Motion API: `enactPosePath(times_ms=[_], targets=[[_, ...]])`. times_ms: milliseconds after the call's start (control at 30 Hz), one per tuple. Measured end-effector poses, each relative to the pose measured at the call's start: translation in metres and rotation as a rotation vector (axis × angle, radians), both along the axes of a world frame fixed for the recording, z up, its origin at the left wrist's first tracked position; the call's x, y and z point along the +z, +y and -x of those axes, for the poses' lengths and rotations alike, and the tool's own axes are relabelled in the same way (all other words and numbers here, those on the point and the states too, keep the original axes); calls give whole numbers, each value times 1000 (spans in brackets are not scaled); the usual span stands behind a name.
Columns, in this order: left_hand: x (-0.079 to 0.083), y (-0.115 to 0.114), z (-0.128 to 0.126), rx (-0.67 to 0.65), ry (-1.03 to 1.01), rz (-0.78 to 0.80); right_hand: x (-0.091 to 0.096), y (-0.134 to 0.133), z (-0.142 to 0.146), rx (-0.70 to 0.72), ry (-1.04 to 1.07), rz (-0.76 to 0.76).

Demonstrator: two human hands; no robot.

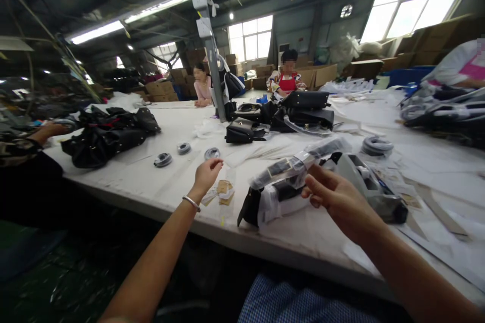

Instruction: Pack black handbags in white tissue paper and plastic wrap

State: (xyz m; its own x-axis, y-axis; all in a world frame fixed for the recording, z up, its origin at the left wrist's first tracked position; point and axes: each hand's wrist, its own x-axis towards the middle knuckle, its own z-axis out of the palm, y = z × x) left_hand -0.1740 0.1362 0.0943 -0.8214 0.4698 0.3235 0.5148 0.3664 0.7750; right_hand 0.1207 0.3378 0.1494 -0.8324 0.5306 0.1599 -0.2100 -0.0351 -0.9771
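My left hand [206, 175], with a silver bangle at the wrist, is raised over the table, thumb and fingertips pinched together. Anything between those fingertips is too small to make out. Small brown and white paper pieces [225, 191] lie just right of that wrist. My right hand [333, 194] has its fingers curled beside a black bag [250, 206] partly wrapped in clear plastic; what they grip, if anything, is hidden. Across the bag runs a plastic-wrapped strap [278, 170]. Behind the right hand stands a grey tape dispenser [350, 171].
Several grey coils [162, 160] lie on the white table [182, 181]. Black bags [109, 136] are heaped at left and more [242, 131] at centre, near a metal post [212, 60]. Co-workers [288, 78] sit across the table; another person's hand [53, 130] is at far left.
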Motion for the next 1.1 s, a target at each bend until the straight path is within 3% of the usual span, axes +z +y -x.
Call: enactPosePath(times_ms=[133, 233, 367, 500, 633, 800, 967, 1100], targets=[[-47, -2, 36, 40, -45, 315, -19, 4, 1, -93, -104, -91], [-68, 10, 49, 70, -82, 475, -24, 7, 1, -123, -185, -172], [-80, 24, 66, 55, -158, 553, -23, 10, 0, -154, -227, -293], [-75, 23, 77, -35, -234, 439, -24, 11, -2, -115, -185, -316], [-45, 14, 77, -136, -243, 171, -27, 10, -2, -86, -155, -399], [16, 10, 62, -202, -197, -90, -18, -3, 8, -121, -32, -509], [83, 12, 21, -277, -145, -239, 2, -21, 26, -95, 141, -577], [126, 13, -25, -331, -99, -297, 16, -36, 50, -69, 292, -621]])
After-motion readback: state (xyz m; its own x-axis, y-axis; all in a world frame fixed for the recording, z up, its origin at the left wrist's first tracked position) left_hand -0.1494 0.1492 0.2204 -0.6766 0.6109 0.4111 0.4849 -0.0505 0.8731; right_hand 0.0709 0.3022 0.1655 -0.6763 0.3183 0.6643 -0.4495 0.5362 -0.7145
